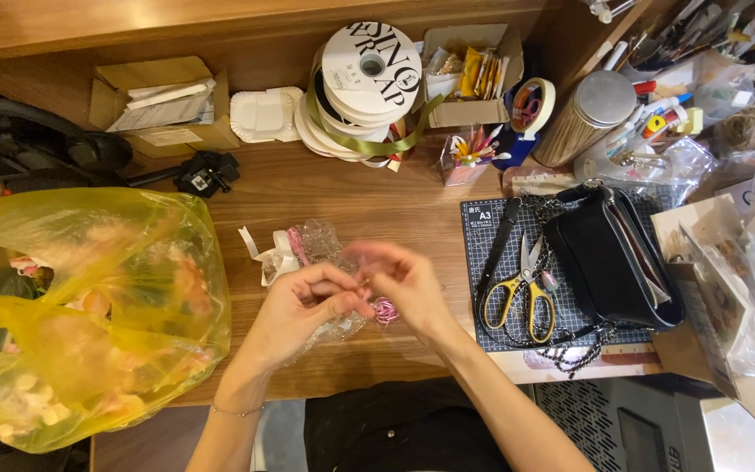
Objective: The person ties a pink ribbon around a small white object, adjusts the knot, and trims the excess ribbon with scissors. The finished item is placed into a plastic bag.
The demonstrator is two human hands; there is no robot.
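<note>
Near the front edge of the wooden tabletop (342, 197), both hands meet over clear cellophane (321, 240) — left hand (299, 306) curled, pinching thin pink ribbon (384, 311); right hand (404, 280) blurred, fingertips apparently closed on it. Likely mid-tying — steady tension needed next.

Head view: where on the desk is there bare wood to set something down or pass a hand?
Bare wood lies in the desk middle, between the ribbon spools and the hands; a smaller strip lies by the yellow bag. The cutting mat, with scissors and black handbag on it, and the right edge are crowded.
</note>
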